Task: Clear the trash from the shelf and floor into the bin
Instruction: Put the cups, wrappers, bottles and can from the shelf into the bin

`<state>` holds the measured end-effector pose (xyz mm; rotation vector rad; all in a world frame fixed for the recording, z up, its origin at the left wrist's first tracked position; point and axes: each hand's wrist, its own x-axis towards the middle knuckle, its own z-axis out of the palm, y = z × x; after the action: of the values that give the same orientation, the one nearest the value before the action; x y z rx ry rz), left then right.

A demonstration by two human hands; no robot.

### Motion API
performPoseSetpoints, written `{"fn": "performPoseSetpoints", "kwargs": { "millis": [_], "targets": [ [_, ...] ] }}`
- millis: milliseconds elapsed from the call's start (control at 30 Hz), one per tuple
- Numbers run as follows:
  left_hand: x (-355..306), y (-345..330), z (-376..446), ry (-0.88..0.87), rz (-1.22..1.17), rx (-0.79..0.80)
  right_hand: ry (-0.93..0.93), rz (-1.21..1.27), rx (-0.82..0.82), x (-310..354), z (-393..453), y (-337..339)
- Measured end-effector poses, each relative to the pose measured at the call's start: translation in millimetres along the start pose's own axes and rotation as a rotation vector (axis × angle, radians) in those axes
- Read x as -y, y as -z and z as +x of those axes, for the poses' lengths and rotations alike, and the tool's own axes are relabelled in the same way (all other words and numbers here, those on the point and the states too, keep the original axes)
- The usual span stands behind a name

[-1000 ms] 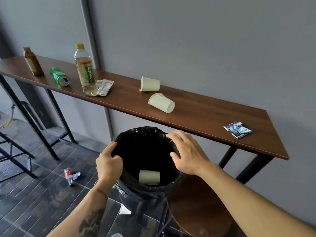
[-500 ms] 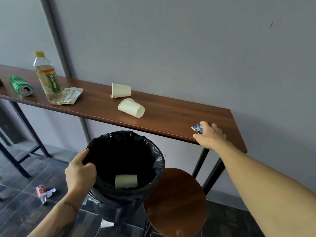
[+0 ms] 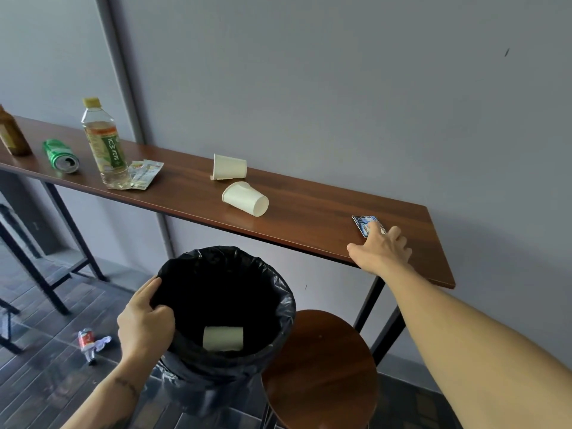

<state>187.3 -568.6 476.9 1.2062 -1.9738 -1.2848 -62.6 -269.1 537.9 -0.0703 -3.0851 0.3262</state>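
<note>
My left hand (image 3: 144, 323) grips the left rim of the black-lined bin (image 3: 272, 292), which holds one paper cup (image 3: 223, 338). My right hand (image 3: 382, 252) lies flat on the right end of the wooden shelf (image 3: 309, 212), its straight fingers touching a blue wrapper (image 3: 363, 223). Two paper cups (image 3: 229, 167) (image 3: 245, 198) lie on their sides mid-shelf. Further left are a flattened sachet (image 3: 145, 174), a clear bottle (image 3: 105, 144), a green can (image 3: 60, 155) and a brown bottle (image 3: 10, 134). A crushed can with crumpled paper (image 3: 91, 343) lies on the floor.
A round wooden stool (image 3: 322, 373) stands just right of the bin, under the shelf's right end. Black metal shelf legs (image 3: 62, 224) and another frame stand at the left. The grey wall runs directly behind the shelf.
My right hand left the bin rim, reached right to the shelf end, and now rests its fingers on the blue wrapper. The left hand stayed on the bin rim.
</note>
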Motion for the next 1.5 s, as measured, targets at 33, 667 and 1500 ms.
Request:
{"fn": "performPoseSetpoints", "kwargs": {
  "millis": [33,667,1500],
  "targets": [
    [1,1,0,-0.009,0.006,-0.007,-0.021,0.016,-0.009,3,1,0],
    [3,-4,-4,-0.075,0.041,-0.048,0.349,-0.004,-0.191,17,10,-10],
    [21,46,72,0.055,-0.114,-0.103,1.009,0.326,0.178,220,-77,-62]
  ]
}}
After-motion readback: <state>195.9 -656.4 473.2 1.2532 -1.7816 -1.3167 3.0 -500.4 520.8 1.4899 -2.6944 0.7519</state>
